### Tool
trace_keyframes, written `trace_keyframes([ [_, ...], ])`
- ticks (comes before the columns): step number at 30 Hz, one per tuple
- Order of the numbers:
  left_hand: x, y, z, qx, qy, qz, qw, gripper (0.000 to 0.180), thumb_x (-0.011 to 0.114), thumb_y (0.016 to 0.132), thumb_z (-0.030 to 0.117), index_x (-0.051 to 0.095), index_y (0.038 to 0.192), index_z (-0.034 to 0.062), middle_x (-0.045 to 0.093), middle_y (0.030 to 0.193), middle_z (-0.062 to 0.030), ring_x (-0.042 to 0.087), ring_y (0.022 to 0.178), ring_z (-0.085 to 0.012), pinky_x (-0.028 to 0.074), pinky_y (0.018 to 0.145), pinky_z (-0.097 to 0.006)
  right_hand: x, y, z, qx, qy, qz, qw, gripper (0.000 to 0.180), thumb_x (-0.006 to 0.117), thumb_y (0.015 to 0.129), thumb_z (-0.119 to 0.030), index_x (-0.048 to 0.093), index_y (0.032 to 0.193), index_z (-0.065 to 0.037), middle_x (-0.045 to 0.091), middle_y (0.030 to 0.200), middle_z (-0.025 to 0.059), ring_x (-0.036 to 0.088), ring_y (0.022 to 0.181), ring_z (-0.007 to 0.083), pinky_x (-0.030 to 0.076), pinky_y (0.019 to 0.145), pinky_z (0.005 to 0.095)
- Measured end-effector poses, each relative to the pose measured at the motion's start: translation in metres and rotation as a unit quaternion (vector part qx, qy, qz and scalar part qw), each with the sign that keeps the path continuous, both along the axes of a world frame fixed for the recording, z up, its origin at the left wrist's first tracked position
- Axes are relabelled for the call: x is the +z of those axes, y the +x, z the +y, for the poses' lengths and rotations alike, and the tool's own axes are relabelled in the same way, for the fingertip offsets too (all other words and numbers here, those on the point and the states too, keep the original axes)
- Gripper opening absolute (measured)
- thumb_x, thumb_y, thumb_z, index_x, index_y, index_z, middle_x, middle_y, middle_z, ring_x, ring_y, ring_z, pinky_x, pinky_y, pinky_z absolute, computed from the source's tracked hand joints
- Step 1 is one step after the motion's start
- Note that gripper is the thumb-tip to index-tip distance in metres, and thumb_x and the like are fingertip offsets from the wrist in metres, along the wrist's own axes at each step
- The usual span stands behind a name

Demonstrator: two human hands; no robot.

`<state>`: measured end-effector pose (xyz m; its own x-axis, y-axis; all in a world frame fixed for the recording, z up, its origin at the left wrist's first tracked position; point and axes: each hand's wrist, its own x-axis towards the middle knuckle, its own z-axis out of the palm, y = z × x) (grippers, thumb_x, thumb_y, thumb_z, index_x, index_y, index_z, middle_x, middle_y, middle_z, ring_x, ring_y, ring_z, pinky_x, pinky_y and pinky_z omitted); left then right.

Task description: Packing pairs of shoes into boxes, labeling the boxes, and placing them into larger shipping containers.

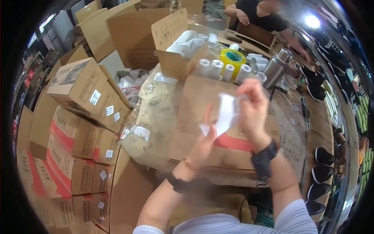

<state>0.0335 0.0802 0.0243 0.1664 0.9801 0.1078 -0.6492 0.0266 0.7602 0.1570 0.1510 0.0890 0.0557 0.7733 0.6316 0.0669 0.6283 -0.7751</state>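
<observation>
The scene is evenly and fairly brightly lit, with soft, weak shadows. A bright lamp [312, 20] glares white at the upper right, bleeding a hazy bloom over what lies around it. Below and to the left of that lamp, the steel flask [277, 67] carries pale highlights. Farther down-left, the white sheet [224, 114] and both hands are smeared by motion blur, and the sheet is nearly washed out. The fisheye bends straight carton edges toward the rim, where a black vignette closes in and detail softens.
</observation>
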Motion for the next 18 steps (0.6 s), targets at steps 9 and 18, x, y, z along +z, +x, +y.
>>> trace_keyframes([
  [9,-0.012,-0.046,0.034,0.147,-0.208,-0.147,0.956,0.026,0.038,0.1,0.029,0.053,0.108,0.0101,0.058,0.084,-0.0012,0.058,0.077,-0.0159,0.049,0.068,-0.028,-0.038,-0.053,-0.06,0.107,0.041,-0.276,0.954,0.046,0.051,0.087,-0.024,0.044,0.129,-0.007,0.051,0.125,0.0126,0.045,0.12,0.0294,0.023,0.1,0.0447],
  [18,0.012,-0.088,0.058,0.211,-0.188,-0.014,0.959,0.052,0.037,0.096,0.05,0.029,0.056,0.0169,0.02,0.045,0.0044,0.019,0.039,-0.01,0.015,0.038,-0.026,-0.108,0.024,-0.031,-0.052,0.018,-0.329,0.943,0.029,0.053,0.085,-0.014,0.053,0.111,-0.003,0.056,0.106,0.014,0.052,0.1,0.0302,0.035,0.088,0.0386],
])
